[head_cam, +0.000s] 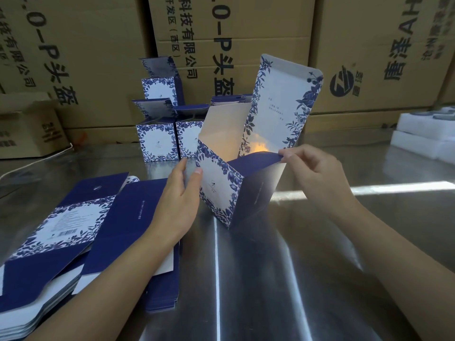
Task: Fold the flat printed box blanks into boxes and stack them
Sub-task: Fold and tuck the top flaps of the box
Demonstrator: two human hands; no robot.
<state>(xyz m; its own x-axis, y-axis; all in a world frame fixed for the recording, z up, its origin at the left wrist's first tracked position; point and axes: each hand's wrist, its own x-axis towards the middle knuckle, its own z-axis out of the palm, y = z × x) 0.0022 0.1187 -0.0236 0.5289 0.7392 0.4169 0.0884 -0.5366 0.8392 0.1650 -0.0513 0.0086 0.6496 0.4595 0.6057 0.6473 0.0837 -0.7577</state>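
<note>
A half-formed blue-and-white floral box (222, 190) stands on the metal table (307, 254), its tall lid panel upright and its top open. My left hand (181, 200) rests with straight fingers against the box's left side, thumb on the front panel. My right hand (317, 173) pinches the dark blue side flap at the box's top right edge. Piles of flat blanks (61, 232) lie at the left, under my left forearm. Several folded boxes (157, 141) with open lids stand stacked behind, against the cartons.
Large brown cardboard cartons (246, 45) wall off the back of the table. A smaller open carton (27, 126) sits at far left. White foam trays (426, 136) lie at the right edge. A white cord (37, 161) runs across the left of the table.
</note>
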